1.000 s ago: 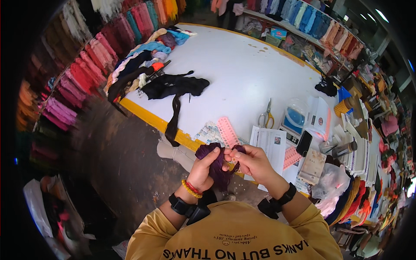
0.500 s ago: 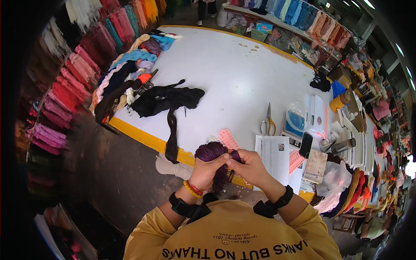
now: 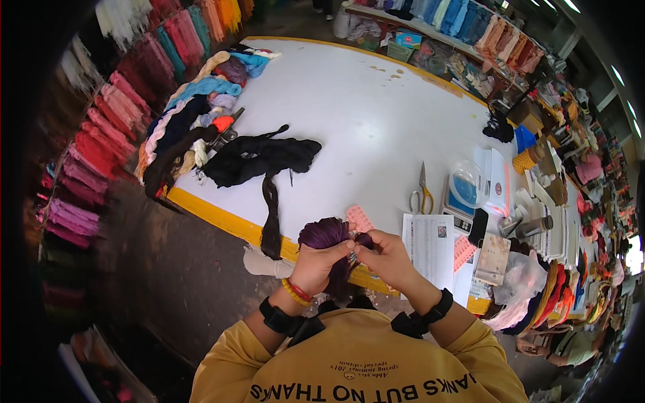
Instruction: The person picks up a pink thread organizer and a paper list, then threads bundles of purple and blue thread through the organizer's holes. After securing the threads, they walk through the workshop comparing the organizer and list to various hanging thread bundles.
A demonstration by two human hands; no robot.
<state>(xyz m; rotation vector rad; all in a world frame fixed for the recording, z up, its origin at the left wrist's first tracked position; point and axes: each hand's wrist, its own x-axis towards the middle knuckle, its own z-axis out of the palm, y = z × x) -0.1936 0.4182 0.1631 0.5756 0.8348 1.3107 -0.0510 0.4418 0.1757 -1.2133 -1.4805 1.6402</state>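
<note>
Close to my body, at the table's front edge, I hold a bundle of dark purple yarn [image 3: 322, 234]. My left hand [image 3: 319, 264] is closed round the bundle's lower part, with the thumb pointing right. My right hand [image 3: 386, 258] pinches a strand or end of the same yarn, its fingertips close to my left thumb. Loose yarn hangs below between the two hands. What lies inside the fingers is partly hidden. Just beyond the hands, a pink patterned strip [image 3: 359, 217] rests on the white table [image 3: 349, 127].
Black yarn [image 3: 262, 159] lies at the table's left, one tail over the yellow edge, beside a pile of coloured skeins [image 3: 209, 87]. On the right are scissors [image 3: 422, 191], a printed sheet [image 3: 428, 245], a scale with a clear bowl [image 3: 468, 185] and a phone [image 3: 478, 227]. Racks of hanging yarn [image 3: 121, 107] stand left.
Both hands stay together on the purple yarn, with the fingers shifted slightly. The gap between the thumbs has widened a little. The view has moved slightly.
</note>
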